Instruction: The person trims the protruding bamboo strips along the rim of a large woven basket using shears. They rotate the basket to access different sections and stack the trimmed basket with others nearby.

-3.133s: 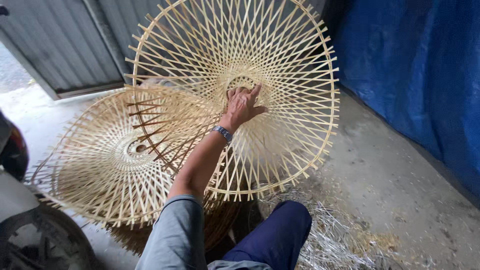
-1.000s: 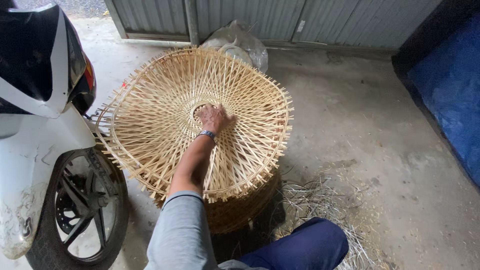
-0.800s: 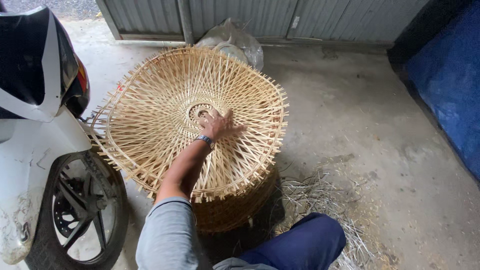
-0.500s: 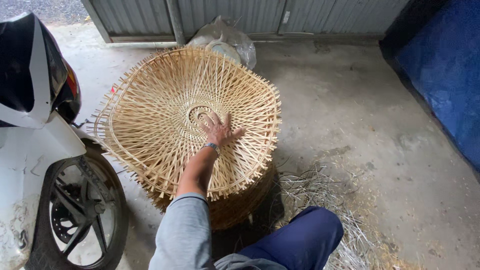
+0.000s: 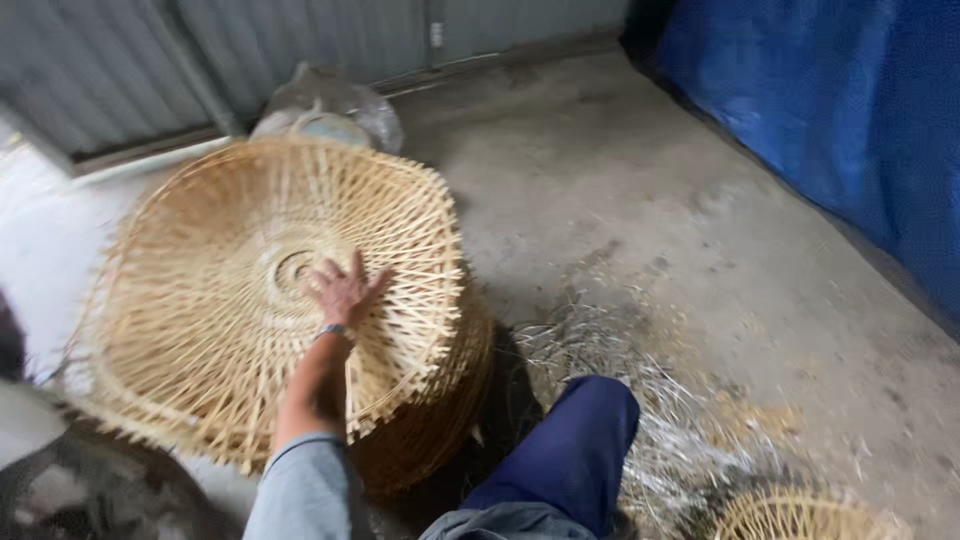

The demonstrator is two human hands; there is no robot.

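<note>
- Resting flat on the top woven bamboo frame point(image 5: 255, 300), the left hand point(image 5: 343, 290) is lying with its fingers spread wide, just beside the small ring at the weave's centre; it is gripping nothing.
- The frame is sitting on a stack of similar frames point(image 5: 440, 400) on the concrete floor point(image 5: 640, 200), tilting slightly toward the person.
- A bracelet point(image 5: 337, 331) is showing at the wrist, and a grey sleeve point(image 5: 305, 490) is covering the forearm lower down.
- The person's knee in blue trousers point(image 5: 560, 460) is pushing in just to the right of the stack.
- Loose straw-like scraps point(image 5: 640, 400) are lying on the floor near the knee.
- Another small woven piece point(image 5: 800, 515) is peeking in at the bottom right.
- A blue tarpaulin point(image 5: 830, 110) is hanging along the right side, and a clear plastic bag point(image 5: 330, 100) is sitting behind the stack against the corrugated metal wall point(image 5: 200, 50).
- The right hand is not showing anywhere.
</note>
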